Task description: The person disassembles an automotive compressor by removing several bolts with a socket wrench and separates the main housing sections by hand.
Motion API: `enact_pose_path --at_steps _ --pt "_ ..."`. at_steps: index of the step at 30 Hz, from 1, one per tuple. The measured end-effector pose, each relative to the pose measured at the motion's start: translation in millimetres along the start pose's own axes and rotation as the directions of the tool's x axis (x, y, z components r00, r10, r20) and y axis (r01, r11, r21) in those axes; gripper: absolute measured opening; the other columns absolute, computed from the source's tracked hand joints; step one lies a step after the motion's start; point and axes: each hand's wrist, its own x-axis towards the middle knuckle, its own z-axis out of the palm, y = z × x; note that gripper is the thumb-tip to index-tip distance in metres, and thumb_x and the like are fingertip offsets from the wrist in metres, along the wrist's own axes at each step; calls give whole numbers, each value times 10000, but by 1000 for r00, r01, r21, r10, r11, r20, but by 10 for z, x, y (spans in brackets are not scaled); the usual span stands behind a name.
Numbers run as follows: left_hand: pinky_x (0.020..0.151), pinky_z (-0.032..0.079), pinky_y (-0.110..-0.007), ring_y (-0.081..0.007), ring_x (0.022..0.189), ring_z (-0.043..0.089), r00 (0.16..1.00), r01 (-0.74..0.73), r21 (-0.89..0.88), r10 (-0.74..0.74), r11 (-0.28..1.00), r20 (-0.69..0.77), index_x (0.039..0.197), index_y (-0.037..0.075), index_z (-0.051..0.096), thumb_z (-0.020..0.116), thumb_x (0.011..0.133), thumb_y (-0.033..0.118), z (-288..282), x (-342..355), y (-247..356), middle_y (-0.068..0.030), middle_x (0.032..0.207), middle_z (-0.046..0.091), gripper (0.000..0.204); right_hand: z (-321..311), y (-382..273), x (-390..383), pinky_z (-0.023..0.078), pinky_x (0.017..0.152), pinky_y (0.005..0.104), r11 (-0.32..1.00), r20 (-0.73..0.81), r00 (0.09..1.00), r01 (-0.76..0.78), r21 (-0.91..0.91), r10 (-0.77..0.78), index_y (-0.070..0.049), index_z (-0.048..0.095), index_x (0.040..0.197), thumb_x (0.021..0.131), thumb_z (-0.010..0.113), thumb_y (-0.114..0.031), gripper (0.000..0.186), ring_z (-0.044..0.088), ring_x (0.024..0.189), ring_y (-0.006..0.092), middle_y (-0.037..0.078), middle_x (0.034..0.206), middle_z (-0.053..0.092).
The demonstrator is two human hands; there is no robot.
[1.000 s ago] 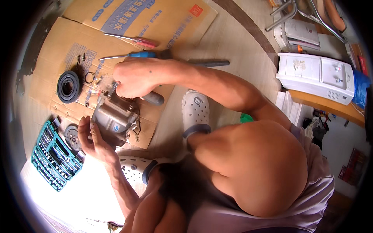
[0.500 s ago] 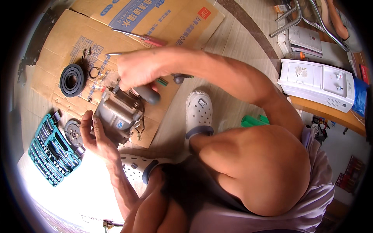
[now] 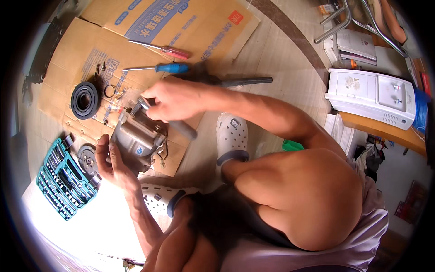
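Observation:
My left hand [image 3: 114, 164] has curled fingers against the near left side of a metal cylindrical housing [image 3: 136, 138]. My right hand [image 3: 174, 100] is closed on a metal tool with a grey handle [image 3: 183, 130] at the housing's upper end; its head is partly hidden by my fingers. Left of this lie a black pulley ring [image 3: 84, 99], a thin black ring [image 3: 109, 90] and small loose parts. A blue screwdriver [image 3: 171, 68] and a red-handled screwdriver [image 3: 174, 53] lie beyond, on cardboard [image 3: 72, 54]. A metal disc [image 3: 87, 158] sits beside my left hand.
An open teal socket case [image 3: 63, 177] is at left on the floor. A dark bar [image 3: 247, 80] lies beyond my white clogs [image 3: 231, 133]. At right stand a white water dispenser [image 3: 367, 97] on a wooden shelf and metal tubing; another person's limb [image 3: 392, 20] shows top right.
My right hand and the grey handle have shifted right and down from half a second ago, uncovering the blue screwdriver. My left hand stays at the housing.

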Motion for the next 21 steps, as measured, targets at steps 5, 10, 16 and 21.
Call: enact_pose_path --at_steps 5,10,16,21 --pt "891 485 -272 -150 981 604 1000 -28 -14 28 999 -6 1278 -30 613 603 1027 140 9 -2 -78 -97 1151 660 304 -96 -229 36 451 411 338 834 129 969 -245 494 209 40 605 833 836 685 -135 192 582 469 187 103 592 606" --pt "893 481 -271 -154 988 601 1000 -13 -71 14 997 12 1277 -29 613 607 1023 140 20 7 -82 -100 1161 657 304 52 123 -88 514 498 395 887 -18 977 184 -422 -211 121 519 1320 919 642 -174 513 630 485 309 227 587 615" --pt "899 484 -278 -160 995 605 1000 10 -64 -8 998 22 1283 -30 605 611 1020 139 9 12 -74 -106 1167 654 313 69 167 -108 479 473 359 998 -54 998 15 68 -12 85 584 1179 909 650 -168 375 592 469 204 152 576 605" --pt "920 480 -285 -167 1026 608 1000 -5 -66 6 998 10 1279 -42 600 606 1019 137 -31 30 -91 -118 1177 654 315 -22 -113 -19 469 470 347 903 112 971 -238 359 211 75 620 1080 898 660 -176 313 598 487 196 145 596 621"
